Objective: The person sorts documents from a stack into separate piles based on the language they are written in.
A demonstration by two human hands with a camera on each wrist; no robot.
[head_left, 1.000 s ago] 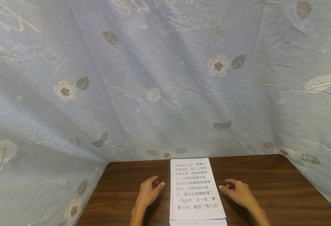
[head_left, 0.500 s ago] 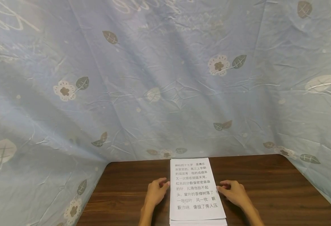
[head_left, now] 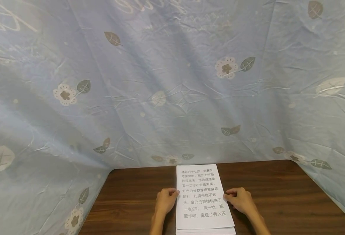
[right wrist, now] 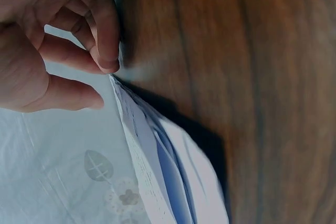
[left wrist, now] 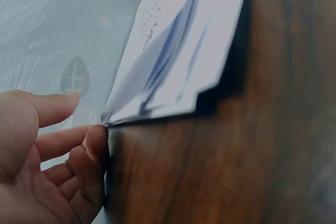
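A stack of white printed paper sheets (head_left: 202,205) lies on the wooden table, its top sheet covered in dark Chinese characters. At its left edge is my left hand (head_left: 165,201), fingers half bent and thumb held apart from them. In the left wrist view the fingertips (left wrist: 98,139) meet the near end of the sheets (left wrist: 173,72), whose layers stand slightly fanned. On the opposite side, my right hand (head_left: 239,199) reaches the right edge in much the same pose. The right wrist view has its fingertips (right wrist: 108,64) right at the paper's edge, the thumb spread away.
The dark brown wooden table (head_left: 281,192) extends to both sides of the stack. A pale blue cloth (head_left: 172,81) with leaf and flower prints hangs behind the table and along its sides.
Both hands have moved inward, the left one rightward and the right one leftward, from beside the stack to its edges. The paper stack lies where it was.
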